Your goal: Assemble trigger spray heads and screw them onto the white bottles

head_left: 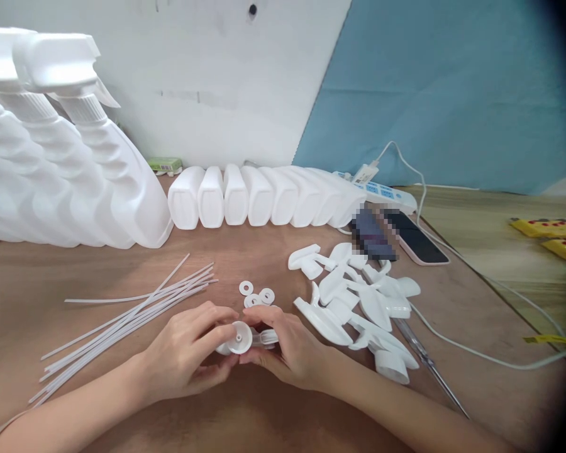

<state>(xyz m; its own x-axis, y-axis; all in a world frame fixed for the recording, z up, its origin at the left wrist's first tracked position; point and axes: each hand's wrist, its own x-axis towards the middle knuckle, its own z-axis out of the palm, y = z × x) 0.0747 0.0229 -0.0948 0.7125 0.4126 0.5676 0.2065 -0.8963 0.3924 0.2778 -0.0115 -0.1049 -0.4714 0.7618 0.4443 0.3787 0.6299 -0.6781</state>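
Both hands met over the brown, wood-grained surface (245, 258), holding between them a white plastic trigger sprayer head (240, 338) with its round open collar turned upward. The left hand (183, 352) had its fingers closed on the collar side of the piece, while the right hand (292, 346) had its fingers curled narrowly around the trigger side. Just beyond the fingertips I could see a few flat white ring washers (249, 299). Left of the hands lay a loose, crossing bundle of thin white plastic tubes (122, 327); to the right, a heap of more white sprayer heads (377, 305) lay beside a thin metal-shafted tool (427, 360). Farther back, white plastic bottles (236, 195) sat packed in a row.
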